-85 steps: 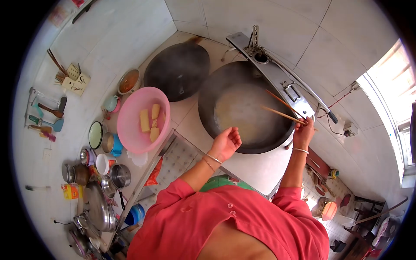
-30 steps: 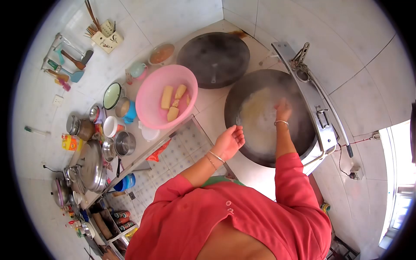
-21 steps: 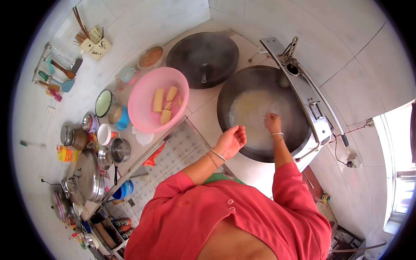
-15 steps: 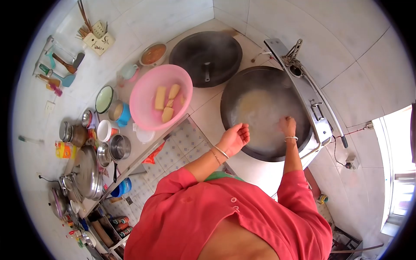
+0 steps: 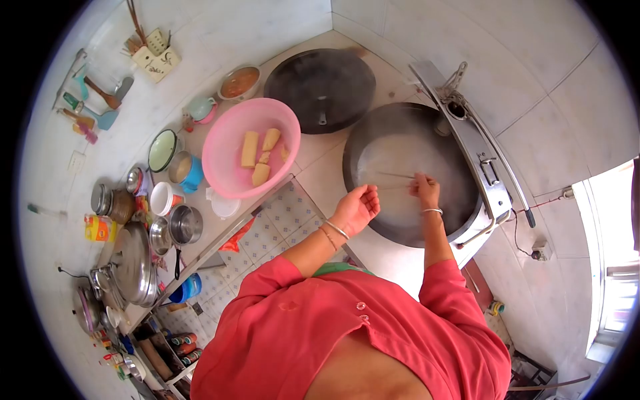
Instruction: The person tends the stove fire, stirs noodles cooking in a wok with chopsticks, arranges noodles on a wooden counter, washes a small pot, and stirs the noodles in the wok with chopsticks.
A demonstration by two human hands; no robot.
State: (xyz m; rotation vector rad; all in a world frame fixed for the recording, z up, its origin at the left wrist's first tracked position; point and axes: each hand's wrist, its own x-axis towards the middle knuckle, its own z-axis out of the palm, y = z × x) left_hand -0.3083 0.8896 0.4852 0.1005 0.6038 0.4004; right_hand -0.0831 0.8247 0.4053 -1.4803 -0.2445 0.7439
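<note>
My right hand (image 5: 425, 189) is over the steaming wok (image 5: 360, 220), closed around thin sticks that look like chopsticks (image 5: 397, 175). They point left across the wok, and steam blurs their far ends. Pale, cloudy liquid (image 5: 393, 157) shows under the steam. At the wok's near left rim, my left hand (image 5: 355, 209) is raised with its palm up and fingers curled in. Nothing shows in it. Left of the wok, a pink basin (image 5: 217, 157) holds several pale yellow pieces (image 5: 249, 149).
A large dark lid (image 5: 320, 87) lies behind, beside a bowl of reddish food (image 5: 240, 83). Pots, bowls and a blue cup (image 5: 192, 175) crowd the left counter. A metal lid hinge with a bar (image 5: 467, 133) stands along the wok's right side. Utensils hang on the left wall.
My right hand has drawn up and slightly left from low in the steam, and the thin sticks now show in it. My left hand has shifted only slightly.
</note>
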